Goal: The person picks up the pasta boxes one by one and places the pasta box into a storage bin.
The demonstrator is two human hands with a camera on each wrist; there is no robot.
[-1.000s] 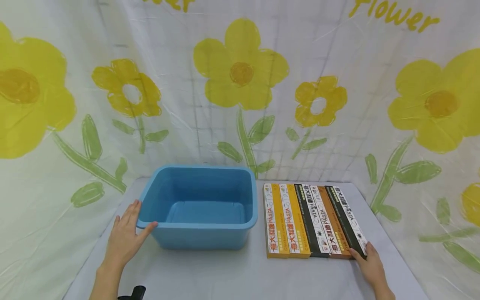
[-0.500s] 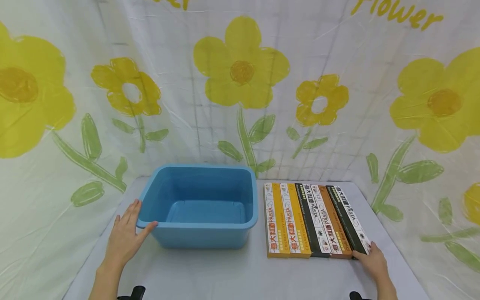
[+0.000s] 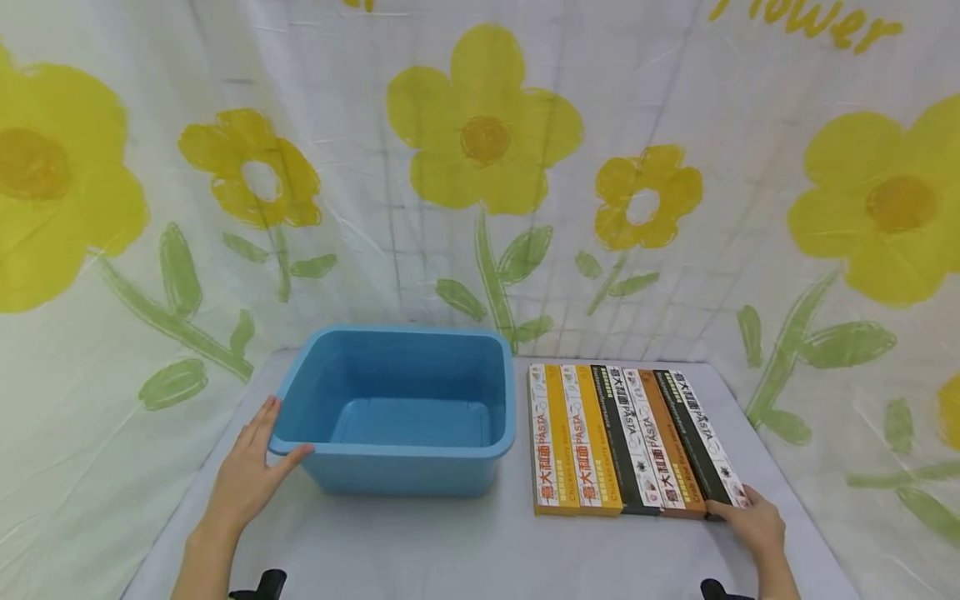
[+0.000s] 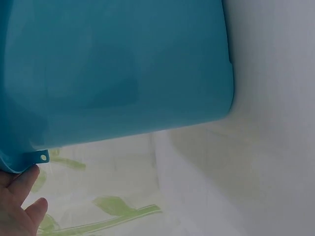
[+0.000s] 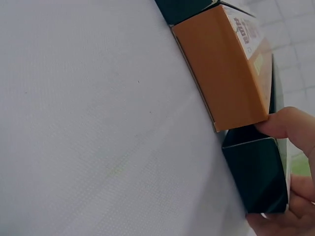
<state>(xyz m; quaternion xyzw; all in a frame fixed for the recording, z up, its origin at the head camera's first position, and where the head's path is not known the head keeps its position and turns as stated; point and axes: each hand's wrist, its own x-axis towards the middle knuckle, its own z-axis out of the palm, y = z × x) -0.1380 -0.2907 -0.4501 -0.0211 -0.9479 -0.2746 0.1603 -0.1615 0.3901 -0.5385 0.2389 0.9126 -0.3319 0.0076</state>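
Note:
A blue plastic basin stands on the left half of the table. My left hand rests at its left front corner, fingers straight along the side and thumb over the front rim. To the right lie several long pasta boxes side by side in yellow, black and brown. At the right end of the row, my right hand pinches the near end of a black and white pasta box. In the right wrist view, thumb and fingers grip opposite sides of that dark box, beside the brown box.
A pale cloth covers the table. Behind it hangs a white curtain printed with yellow flowers. Black camera mounts show at the bottom edge near both wrists. The basin holds nothing visible.
My right hand has shifted slightly right and closed its grip on the black box, whose near end has swung a little rightward. The left hand stays at the basin corner. The head view tilts slightly.

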